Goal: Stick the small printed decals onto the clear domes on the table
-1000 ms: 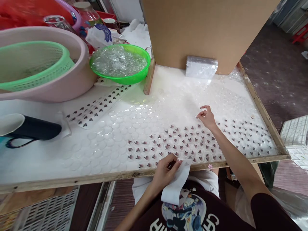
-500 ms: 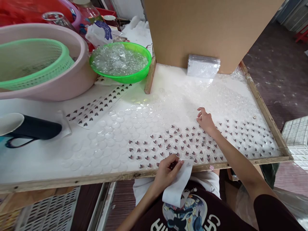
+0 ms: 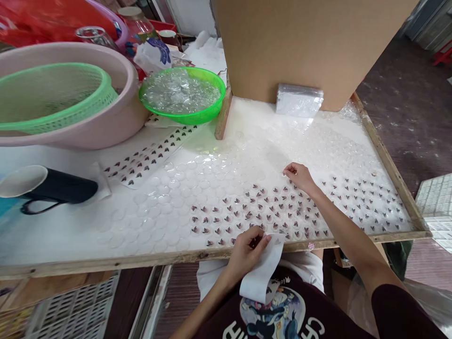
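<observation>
The camera is worn on the head. It looks forward and down, past the shirt (image 3: 271,308), onto the table (image 3: 52,240). The shirt is nearest, at the bottom of the view. The left hand (image 3: 247,252) is close, low in the middle, and the right hand (image 3: 299,178) is a bit farther out. The brown board (image 3: 310,47) is at the top, far back. A pink tub (image 3: 125,115) is at the left edge, floor (image 3: 391,75) at the right.

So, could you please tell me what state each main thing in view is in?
Paper strip, bent, held
Left grip, closed on the paper strip
Right grip, fingers curled, anything held unclear
Clear discs, spread out, some with dark prints
Printed sheet, laid out
Green bowl, uncovered, heaped with clear plastic
Pink basin, uncovered, holding the mint basket
Dark mug, uncovered
</observation>
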`<state>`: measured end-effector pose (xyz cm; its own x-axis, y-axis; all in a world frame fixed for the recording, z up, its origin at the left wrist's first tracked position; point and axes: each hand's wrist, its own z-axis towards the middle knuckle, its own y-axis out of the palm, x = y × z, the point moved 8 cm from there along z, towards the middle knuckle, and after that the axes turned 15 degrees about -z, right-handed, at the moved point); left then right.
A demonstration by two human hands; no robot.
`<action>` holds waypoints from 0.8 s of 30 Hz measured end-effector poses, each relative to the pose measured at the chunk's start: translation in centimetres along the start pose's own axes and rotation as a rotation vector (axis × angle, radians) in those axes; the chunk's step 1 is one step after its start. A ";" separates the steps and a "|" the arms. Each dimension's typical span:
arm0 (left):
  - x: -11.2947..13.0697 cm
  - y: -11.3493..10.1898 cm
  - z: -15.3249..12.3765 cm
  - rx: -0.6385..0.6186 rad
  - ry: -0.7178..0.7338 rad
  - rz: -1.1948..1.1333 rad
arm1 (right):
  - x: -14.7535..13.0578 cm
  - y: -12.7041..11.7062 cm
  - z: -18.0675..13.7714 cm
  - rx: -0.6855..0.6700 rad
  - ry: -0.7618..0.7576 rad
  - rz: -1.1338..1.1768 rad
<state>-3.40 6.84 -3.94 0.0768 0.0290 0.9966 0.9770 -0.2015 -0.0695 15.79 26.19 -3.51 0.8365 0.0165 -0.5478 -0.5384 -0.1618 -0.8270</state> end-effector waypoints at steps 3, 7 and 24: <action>-0.1 -0.1 -0.1 0.009 0.003 -0.010 | -0.1 0.8 0.6 -0.040 0.037 -0.021; -0.3 -0.1 0.0 0.006 -0.011 -0.011 | -0.4 1.5 0.8 -0.050 0.047 -0.092; 0.0 -1.1 0.9 0.057 -0.318 -0.845 | -6.1 -0.6 -7.7 -0.136 -0.218 0.148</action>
<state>-4.30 7.95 -3.92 -0.6275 0.4167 0.6578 0.7405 0.0583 0.6695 11.78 18.55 1.32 0.7002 0.1919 -0.6877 -0.6220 -0.3090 -0.7195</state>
